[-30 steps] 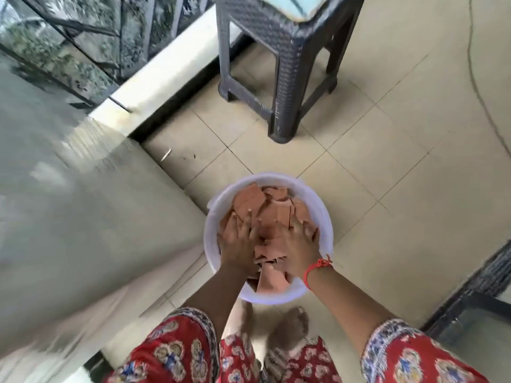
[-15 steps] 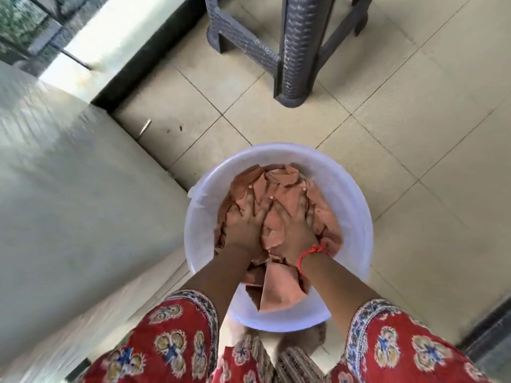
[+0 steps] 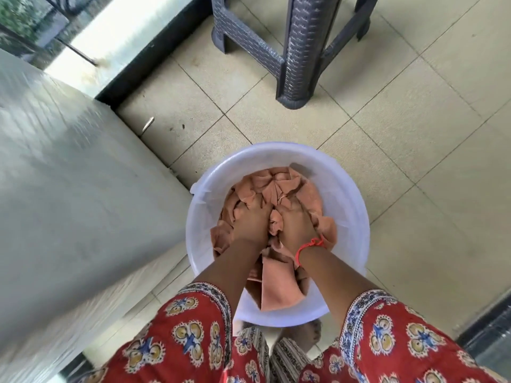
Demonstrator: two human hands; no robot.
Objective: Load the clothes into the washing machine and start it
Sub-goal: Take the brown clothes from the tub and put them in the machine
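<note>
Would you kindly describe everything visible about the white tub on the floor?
The white tub is round, of translucent-looking plastic with a smooth rolled rim. It stands upright on the beige tiled floor, close beside the grey appliance. Crumpled salmon-pink cloths partly fill it, and the left hand and right hand press into them.

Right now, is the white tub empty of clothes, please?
No, the white tub holds orange-pink clothes, with the left hand and right hand pressed into them.
</note>
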